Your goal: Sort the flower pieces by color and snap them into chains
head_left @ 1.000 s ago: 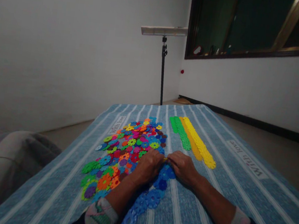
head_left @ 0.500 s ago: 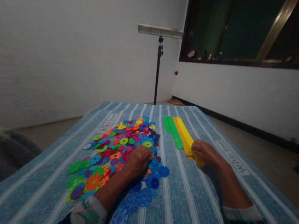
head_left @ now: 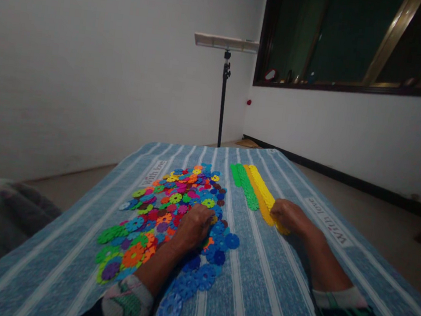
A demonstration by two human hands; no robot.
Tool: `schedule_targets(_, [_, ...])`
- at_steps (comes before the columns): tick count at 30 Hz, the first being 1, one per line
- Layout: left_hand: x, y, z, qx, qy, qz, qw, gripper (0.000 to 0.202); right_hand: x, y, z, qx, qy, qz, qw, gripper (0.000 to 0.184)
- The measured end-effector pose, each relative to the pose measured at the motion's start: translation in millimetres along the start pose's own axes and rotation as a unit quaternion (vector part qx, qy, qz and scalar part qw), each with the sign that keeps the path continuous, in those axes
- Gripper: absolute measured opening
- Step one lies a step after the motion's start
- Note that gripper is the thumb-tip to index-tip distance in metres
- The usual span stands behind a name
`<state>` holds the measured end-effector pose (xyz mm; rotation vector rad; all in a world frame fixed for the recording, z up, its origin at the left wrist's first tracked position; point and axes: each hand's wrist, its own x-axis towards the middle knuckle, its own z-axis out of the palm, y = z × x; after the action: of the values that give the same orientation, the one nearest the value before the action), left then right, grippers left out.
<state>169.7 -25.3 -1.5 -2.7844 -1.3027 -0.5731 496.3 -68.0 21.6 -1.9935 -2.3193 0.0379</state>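
Over the right side of a mixed heap of notched plastic discs (head_left: 175, 199), my left hand (head_left: 195, 226) is closed, fingers curled down. A yellow notched disc (head_left: 214, 220) shows at its fingertips. My right hand (head_left: 290, 216) is closed at the near end of a row of yellow discs (head_left: 262, 188), its fingertips on the discs there. Those fingertips are partly hidden by the hand itself. Left of the yellow row run an orange-yellow row (head_left: 265, 212) and a green row (head_left: 248, 190), their discs overlapping.
A blue-and-white striped cloth (head_left: 255, 295) covers the table. Blue discs (head_left: 188, 282) spread from the heap toward me. Grey fabric (head_left: 0, 230) bulges at the left edge. Beyond the table stands a black pole (head_left: 222, 103) carrying a flat panel (head_left: 225, 43).
The view has shifted very slightly. Both hands stay in nearly the same places, the left over the heap and the right at the end of the yellow row.
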Motion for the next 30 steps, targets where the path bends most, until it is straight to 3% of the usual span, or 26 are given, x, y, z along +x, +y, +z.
schedule_targets(7, [1.5, 1.2, -2.3, -0.017, 0.013, 0.001, 1.0, 0.025, 3.7, -9.7, 5.1, 0.002, 0.086, -0.01, 0.996, 0.028])
schedule_targets(10, [1.6, 2.0, -1.6, -0.047, 0.037, 0.009, 0.998, 0.022, 8.6, -30.4, 14.1, 0.049, 0.128, -0.078, 0.988, 0.022])
schedule_targets(14, [-0.7, 6.5, -0.1, -0.12, 0.097, 0.014, 0.988, 0.021, 14.8, -69.4, 29.9, 0.134, 0.182, -0.19, 0.956, 0.016])
schedule_targets(18, [-3.6, 13.3, 1.5, -0.166, 0.122, 0.018, 0.978, 0.029, 16.1, -97.4, 39.7, 0.158, 0.215, -0.231, 0.936, 0.016])
schedule_targets(25, [-5.0, 20.8, 5.3, -0.184, 0.141, 0.053, 0.971, 0.037, 14.4, -106.8, 42.2, 0.191, 0.216, -0.232, 0.929, 0.017])
schedule_targets(30, [-5.0, 24.1, 2.7, -0.183, 0.131, 0.047, 0.973, 0.032, 14.7, -83.0, 22.0, 0.167, 0.144, -0.22, 0.95, 0.017])
